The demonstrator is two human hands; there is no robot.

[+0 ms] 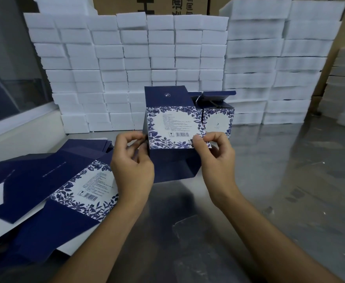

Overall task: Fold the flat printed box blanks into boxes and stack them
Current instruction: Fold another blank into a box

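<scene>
head view: both hands pinch half-folded box [172,127] lower corners; fingertips partly hidden; box text unreadable.

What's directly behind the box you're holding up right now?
Behind the held box, to its right, stands a folded box with its top flaps open, then the stacked white foam blocks. The held box hides the folded box's left part and the table there.

A half-opened navy box with blue floral print [173,127] stands upright mid-counter; flat blanks [51,193] lie piled at the counter's left edge; behind stands perhaps a folded box [218,119].
</scene>
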